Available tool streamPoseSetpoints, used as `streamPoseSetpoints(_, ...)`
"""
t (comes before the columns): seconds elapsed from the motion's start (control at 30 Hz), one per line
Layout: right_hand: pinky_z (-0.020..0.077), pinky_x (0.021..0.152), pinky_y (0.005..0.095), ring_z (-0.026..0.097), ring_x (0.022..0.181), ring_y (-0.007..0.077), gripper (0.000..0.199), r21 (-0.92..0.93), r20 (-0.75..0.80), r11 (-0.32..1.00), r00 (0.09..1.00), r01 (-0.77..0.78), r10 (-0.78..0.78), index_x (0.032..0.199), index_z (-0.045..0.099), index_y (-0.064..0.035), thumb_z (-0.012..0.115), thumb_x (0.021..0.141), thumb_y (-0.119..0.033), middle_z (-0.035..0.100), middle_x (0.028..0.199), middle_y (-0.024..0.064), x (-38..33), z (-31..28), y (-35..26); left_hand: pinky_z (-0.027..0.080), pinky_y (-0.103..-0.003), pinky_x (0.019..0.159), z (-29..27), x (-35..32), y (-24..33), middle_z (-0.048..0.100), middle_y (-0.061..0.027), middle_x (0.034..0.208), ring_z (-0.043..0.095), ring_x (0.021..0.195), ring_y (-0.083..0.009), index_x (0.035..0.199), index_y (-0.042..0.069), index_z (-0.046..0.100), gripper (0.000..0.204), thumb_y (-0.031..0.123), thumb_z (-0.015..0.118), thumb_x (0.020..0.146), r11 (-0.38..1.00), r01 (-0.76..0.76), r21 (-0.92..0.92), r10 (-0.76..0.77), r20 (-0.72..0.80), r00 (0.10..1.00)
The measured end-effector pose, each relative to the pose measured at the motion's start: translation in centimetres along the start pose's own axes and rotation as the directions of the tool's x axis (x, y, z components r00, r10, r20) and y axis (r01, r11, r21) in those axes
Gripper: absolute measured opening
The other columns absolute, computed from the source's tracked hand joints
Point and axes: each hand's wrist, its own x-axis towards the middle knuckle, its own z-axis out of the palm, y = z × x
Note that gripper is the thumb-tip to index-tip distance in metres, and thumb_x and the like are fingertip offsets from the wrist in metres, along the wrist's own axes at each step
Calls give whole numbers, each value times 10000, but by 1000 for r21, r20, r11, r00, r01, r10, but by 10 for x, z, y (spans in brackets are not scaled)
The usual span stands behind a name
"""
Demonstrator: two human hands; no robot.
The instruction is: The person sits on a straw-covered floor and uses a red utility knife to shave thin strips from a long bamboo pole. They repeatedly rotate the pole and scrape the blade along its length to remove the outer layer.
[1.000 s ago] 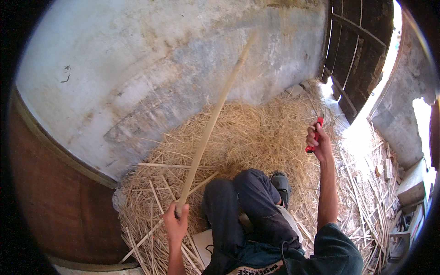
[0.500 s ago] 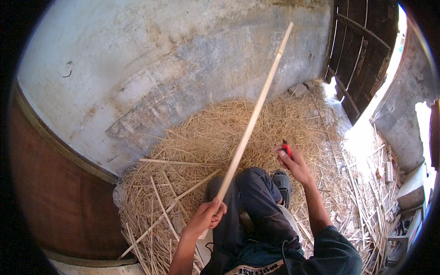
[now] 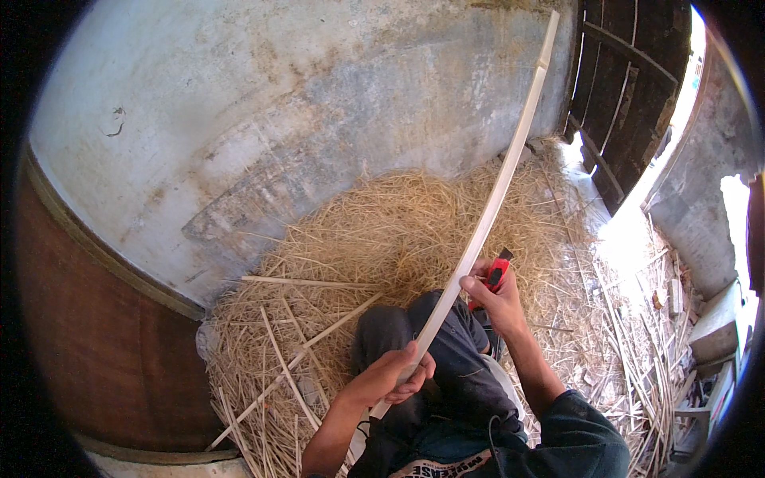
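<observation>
A long pale bamboo strip [image 3: 496, 197] slants from my lap up to the right, with a raised node near its far end. My left hand [image 3: 389, 374] is closed around it close to the near end, leaving a short piece sticking out below. My right hand [image 3: 500, 301] grips a red and black utility knife [image 3: 496, 275], its dark blade pointing up and away. The thumb and fingers of that hand also meet the strip at about its middle. The knife's blade stands to the right of the strip, apart from it.
Straw-like shavings [image 3: 390, 215] cover the floor around my knees. Loose bamboo strips [image 3: 311, 346] lie to the left, with more scattered at the right. A stained wall [image 3: 303, 103] stands ahead, a dark plank door [image 3: 629, 88] at the far right, and a brown panel [image 3: 96, 319] at the left.
The strip has shifted up and to the right, its broad face turned more toward me. My right hand has moved down and left onto the strip, and the knife shows more.
</observation>
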Motion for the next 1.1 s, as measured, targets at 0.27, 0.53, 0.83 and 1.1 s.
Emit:
streamPoseSetpoints(0.27,405,624,210,502,685,18,219,-250,-44,962,992,106,-120,1068,701,7,755,956,-173,616,804,-55,13,0,-9,490,-323,520,13,7,-12,640,-104,649,685,583,-185,1026,-10,638,422,412,644,1042,627,-88,774,539,-350,766)
streamPoseSetpoints(0.53,505,688,330,664,786,186,314,-448,198,799,915,402,-351,1207,673,-32,728,957,-214,692,927,70,-1,-2,-28,421,-293,542,21,7,-7,592,-31,655,545,606,-76,1061,-3,690,390,386,679,1028,669,-234,706,617,-350,705)
streamPoseSetpoints(0.83,536,610,371,688,703,252,293,-638,459,415,753,648,-470,1096,730,-133,816,842,-251,673,819,42,-29,9,-20,435,-296,545,39,6,12,628,-59,683,541,643,-51,1067,-4,680,328,310,739,992,657,-286,698,676,-376,634)
streamPoseSetpoints(1.1,514,558,342,638,620,206,370,-636,506,318,691,703,-516,1124,745,-153,835,780,-256,601,737,-1,-35,19,-13,464,-300,549,42,10,15,664,-92,704,602,660,-64,1029,-15,670,342,315,748,986,626,-279,728,699,-366,614)
